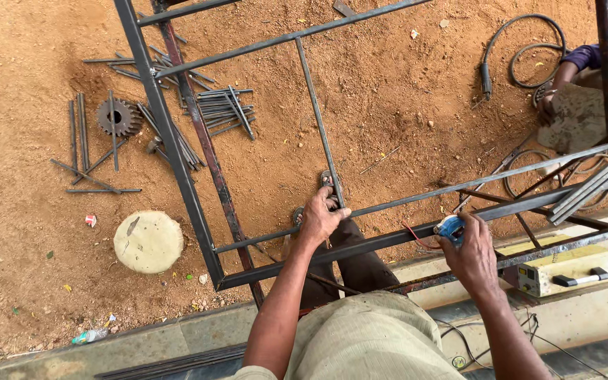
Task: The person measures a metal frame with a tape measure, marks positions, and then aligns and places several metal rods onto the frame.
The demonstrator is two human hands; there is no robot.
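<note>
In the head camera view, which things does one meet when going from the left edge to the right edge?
Toothed gear wheel → round pale disc → bundle of short metal rods → left hand on the metal frame → right hand holding a blue tool → yellow box.

Steel frame (177, 151): dark, rust-flecked square tubing, welded rectangle with thinner inner bars, lying tilted over sandy ground, near rail across the lap | Thin upright bar (318, 119): meets cross bar at the joint | Blue tool (450, 229): small, red lead, resting on the near rail
</note>
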